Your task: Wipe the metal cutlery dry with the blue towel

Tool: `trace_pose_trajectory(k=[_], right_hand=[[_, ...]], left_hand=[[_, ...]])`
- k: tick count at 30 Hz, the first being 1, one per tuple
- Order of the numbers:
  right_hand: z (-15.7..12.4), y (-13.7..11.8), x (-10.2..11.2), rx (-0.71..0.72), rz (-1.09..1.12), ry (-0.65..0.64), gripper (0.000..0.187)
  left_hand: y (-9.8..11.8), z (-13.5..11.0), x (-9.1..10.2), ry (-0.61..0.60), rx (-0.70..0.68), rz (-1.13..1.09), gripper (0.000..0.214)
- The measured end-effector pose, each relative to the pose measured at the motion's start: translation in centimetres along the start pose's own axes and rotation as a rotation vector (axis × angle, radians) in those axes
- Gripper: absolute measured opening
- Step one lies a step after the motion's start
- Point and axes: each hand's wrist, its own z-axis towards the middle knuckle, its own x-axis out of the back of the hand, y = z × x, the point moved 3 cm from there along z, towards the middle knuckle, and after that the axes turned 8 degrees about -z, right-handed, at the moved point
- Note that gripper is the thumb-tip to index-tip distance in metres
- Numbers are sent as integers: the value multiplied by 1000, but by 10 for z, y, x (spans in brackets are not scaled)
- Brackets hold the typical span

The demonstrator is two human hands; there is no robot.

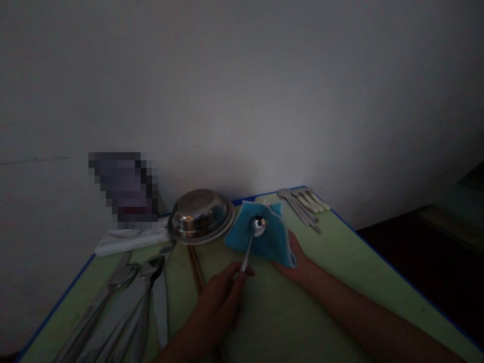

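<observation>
My left hand (221,297) is closed round the handle of a metal spoon (254,233), whose round bowl rests on a blue cloth (270,241). My right hand (297,259) lies under the near right part of that cloth and holds it up; its fingers are mostly hidden by the cloth. Both hands are over the green table (340,272), near its middle.
An upturned steel bowl (200,214) on a plate sits at the back. Several spoons (304,204) lie at the back right. Several knives and other cutlery (128,297) lie at the left, with chopsticks (196,269) beside them. A white cloth (130,239) lies back left. Wall behind.
</observation>
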Motion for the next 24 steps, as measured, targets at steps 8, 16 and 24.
trace_pose_trajectory(k=[8, 16, 24], right_hand=[[-5, 9, 6, 11, -280, 100, 31], [0, 8, 20, 173, -537, 163, 31], [0, 9, 18, 129, -540, 93, 25]], left_hand=[[-1, -2, 0, -39, -156, 123, 30], [1, -4, -1, -72, -135, 139, 28], [0, -1, -1, -89, -150, 102, 29]])
